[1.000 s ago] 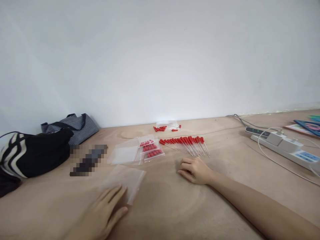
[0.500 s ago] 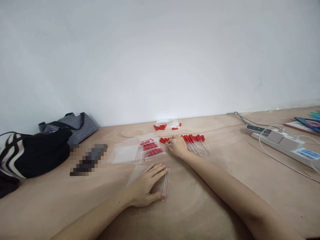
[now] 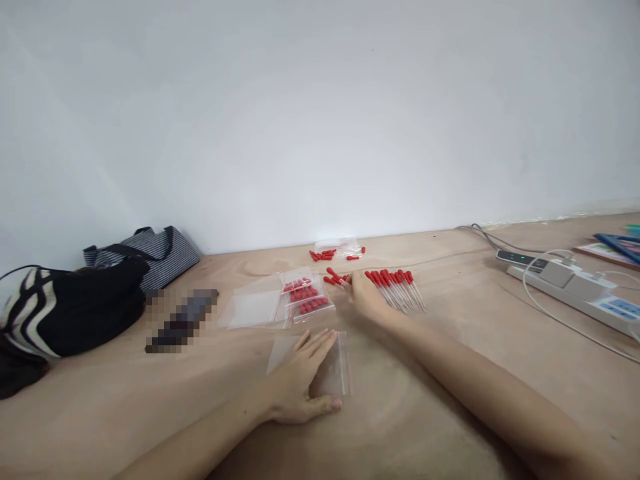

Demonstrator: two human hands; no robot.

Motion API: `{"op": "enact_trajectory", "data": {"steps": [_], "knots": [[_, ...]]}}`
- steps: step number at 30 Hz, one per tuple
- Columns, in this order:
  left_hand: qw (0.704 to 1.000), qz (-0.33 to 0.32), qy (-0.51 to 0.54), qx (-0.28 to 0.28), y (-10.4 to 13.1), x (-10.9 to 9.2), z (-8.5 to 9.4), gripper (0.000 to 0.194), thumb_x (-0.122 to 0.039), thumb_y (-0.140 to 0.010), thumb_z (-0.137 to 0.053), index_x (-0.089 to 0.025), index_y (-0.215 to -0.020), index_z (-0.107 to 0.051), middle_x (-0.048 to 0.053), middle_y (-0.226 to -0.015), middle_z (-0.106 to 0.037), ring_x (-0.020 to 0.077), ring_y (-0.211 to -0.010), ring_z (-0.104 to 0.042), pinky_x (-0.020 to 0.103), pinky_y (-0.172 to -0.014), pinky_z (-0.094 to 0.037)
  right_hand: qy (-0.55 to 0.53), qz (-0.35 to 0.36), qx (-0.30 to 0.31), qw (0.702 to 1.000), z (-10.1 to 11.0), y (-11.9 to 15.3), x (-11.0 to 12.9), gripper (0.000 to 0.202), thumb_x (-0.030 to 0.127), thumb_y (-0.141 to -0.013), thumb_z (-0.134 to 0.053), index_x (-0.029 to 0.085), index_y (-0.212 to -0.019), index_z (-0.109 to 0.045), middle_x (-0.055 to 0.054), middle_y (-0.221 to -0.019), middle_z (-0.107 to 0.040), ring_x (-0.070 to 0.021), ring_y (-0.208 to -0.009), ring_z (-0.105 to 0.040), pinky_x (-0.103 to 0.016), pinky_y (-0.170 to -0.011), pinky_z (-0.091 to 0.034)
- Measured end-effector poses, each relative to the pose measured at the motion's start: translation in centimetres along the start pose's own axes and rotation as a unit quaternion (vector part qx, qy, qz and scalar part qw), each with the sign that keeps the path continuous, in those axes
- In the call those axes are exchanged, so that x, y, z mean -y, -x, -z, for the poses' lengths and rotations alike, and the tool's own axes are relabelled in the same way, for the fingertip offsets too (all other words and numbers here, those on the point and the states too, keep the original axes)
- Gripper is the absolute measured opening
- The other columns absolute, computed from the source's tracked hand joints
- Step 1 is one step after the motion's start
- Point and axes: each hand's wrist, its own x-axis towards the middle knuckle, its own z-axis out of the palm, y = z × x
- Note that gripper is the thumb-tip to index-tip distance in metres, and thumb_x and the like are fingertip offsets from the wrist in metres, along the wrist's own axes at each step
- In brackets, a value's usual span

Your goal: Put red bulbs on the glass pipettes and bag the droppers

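Note:
My left hand point(image 3: 301, 381) lies flat on a clear zip bag point(image 3: 334, 370), fingers stretched and thumb apart. My right hand point(image 3: 369, 295) is closed around several droppers point(image 3: 333, 275) whose red bulbs stick out to its left; their thin stems are mostly hidden by the fingers. Just right of that hand, more red-bulbed droppers point(image 3: 394, 285) lie side by side, stems pointing towards me. Left of it are zip bags filled with red-bulbed pieces point(image 3: 309, 303), overlapping each other. Flat clear bags point(image 3: 254, 308) lie beside them.
Loose red bulbs point(image 3: 324, 255) and a clear bag point(image 3: 336, 245) lie near the wall. A power strip point(image 3: 575, 293) with cables is on the right. On the left are a blurred dark object point(image 3: 183, 321), a black cloth item point(image 3: 95, 310) and a striped bag point(image 3: 167, 257).
My right hand has gathered the droppers, and their bulbs now stand tilted up at its left. My left hand has shifted slightly on the zip bag, its thumb off the bag's edge.

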Motion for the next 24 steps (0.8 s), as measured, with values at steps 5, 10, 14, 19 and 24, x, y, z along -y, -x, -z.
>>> {"op": "enact_trajectory", "data": {"steps": [5,10,14,19,24], "knots": [[0.998,0.024,0.032,-0.043,-1.9,-1.2,-1.0,0.082,-0.049,-0.075,-0.051,-0.013,-0.136,-0.011,0.013,-0.14,-0.023,0.0261,-0.129,-0.02,0.047,-0.106,-0.014,-0.353,0.042,-0.055,0.933,2.1,3.5,-4.5,0.042,0.029,-0.08,-0.044,0.016,-0.117,-0.029,0.001,-0.073,-0.051,-0.0115,-0.06,-0.053,-0.025,-0.057,-0.042],[0.996,0.034,0.045,-0.075,-3.4,-1.5,-1.7,0.081,-0.049,-0.073,-0.054,-0.019,-0.136,-0.013,0.01,-0.14,-0.026,0.0281,-0.128,-0.021,0.049,-0.105,-0.016,-0.531,-0.069,-0.019,0.844,2.3,6.2,-5.9,0.082,0.036,-0.069,-0.057,0.024,-0.128,-0.001,0.007,-0.07,-0.048,-0.0083,-0.045,-0.051,-0.023,-0.045,-0.042],[0.994,0.047,0.062,-0.082,-3.4,-1.0,-2.1,0.08,-0.05,-0.073,-0.053,-0.02,-0.136,-0.014,0.009,-0.14,-0.027,0.0313,-0.127,-0.021,0.051,-0.103,-0.02,-0.573,-0.13,-0.023,0.809,1.8,7.0,-5.0,0.077,0.041,-0.068,-0.058,0.023,-0.122,-0.006,0.008,-0.067,-0.048,-0.0105,-0.048,-0.056,-0.025,-0.047,-0.046],[0.994,0.05,0.063,-0.075,-3.4,-1.2,-2.0,0.081,-0.049,-0.073,-0.053,-0.015,-0.136,-0.015,0.012,-0.14,-0.026,0.0312,-0.128,-0.019,0.05,-0.105,-0.018,-0.575,-0.133,-0.02,0.807,1.3,7.3,-4.4,0.064,0.049,-0.071,-0.053,0.023,-0.115,-0.014,0.008,-0.067,-0.05,-0.0103,-0.046,-0.056,-0.025,-0.045,-0.047],[0.995,0.045,0.053,-0.068,-3.4,-1.4,-1.8,0.08,-0.047,-0.075,-0.053,-0.013,-0.136,-0.014,0.012,-0.14,-0.024,0.0291,-0.129,-0.017,0.049,-0.106,-0.015,-0.552,-0.112,-0.049,0.825,1.2,7.2,-4.6,0.062,0.05,-0.072,-0.051,0.022,-0.115,-0.015,0.007,-0.067,-0.05,-0.0099,-0.045,-0.055,-0.023,-0.043,-0.044]]}}
